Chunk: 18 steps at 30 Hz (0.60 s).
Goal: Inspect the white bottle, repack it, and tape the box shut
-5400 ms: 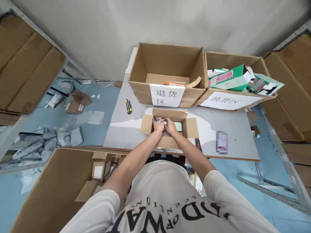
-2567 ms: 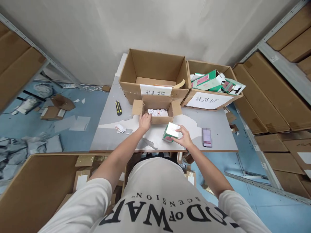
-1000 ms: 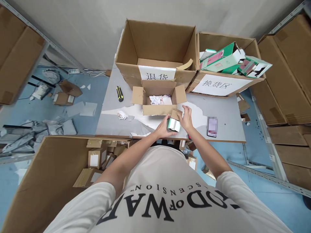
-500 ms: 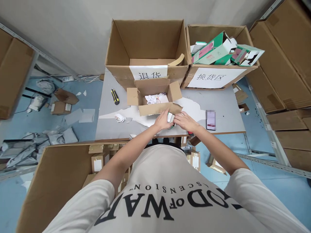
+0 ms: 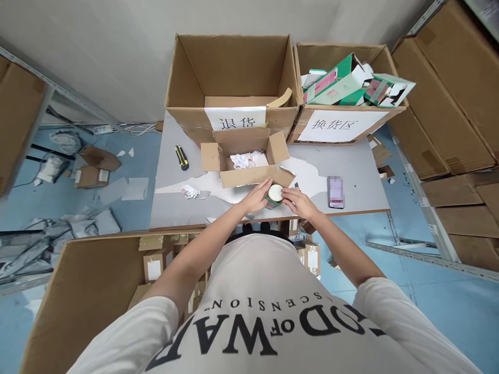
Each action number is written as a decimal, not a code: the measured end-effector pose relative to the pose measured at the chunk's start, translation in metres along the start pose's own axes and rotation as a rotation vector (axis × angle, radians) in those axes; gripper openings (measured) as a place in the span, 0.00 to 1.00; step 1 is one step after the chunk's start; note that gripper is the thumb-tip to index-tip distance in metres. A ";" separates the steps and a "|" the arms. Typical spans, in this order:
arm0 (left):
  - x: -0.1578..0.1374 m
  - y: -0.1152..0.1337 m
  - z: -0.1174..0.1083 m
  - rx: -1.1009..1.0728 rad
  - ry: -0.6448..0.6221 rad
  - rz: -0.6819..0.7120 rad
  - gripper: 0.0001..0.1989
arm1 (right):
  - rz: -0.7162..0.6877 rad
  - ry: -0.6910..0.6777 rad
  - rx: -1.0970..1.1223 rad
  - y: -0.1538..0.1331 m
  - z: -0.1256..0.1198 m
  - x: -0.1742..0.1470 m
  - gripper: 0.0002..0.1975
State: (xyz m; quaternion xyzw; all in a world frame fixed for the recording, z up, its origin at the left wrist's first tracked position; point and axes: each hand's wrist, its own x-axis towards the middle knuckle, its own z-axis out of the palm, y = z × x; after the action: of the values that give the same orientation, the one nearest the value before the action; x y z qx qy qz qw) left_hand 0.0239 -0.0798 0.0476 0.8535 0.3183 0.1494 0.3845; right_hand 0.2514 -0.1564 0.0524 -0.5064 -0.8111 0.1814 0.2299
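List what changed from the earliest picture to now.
The left hand and right hand left the carton and are now at a small green box in front, its round pale contents showing. The carton moved back, away from the person. Crumpled paper now lies left of it. Cutter and phone stayed put.

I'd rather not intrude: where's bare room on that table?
Bare tabletop lies between the phone and the back-right carton, and between the crumpled paper and near edge. It's crowded around the left hand, right hand, round white lid and small open carton.
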 end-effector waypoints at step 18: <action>0.004 -0.004 0.021 -0.091 0.164 -0.120 0.47 | -0.271 -0.551 -0.586 -0.054 -0.027 0.077 0.19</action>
State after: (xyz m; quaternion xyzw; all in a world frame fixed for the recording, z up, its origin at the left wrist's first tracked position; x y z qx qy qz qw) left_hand 0.0357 -0.0877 0.0308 0.7995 0.3922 0.2099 0.4036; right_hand 0.1973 -0.1082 0.1176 -0.3717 -0.9187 0.0397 -0.1274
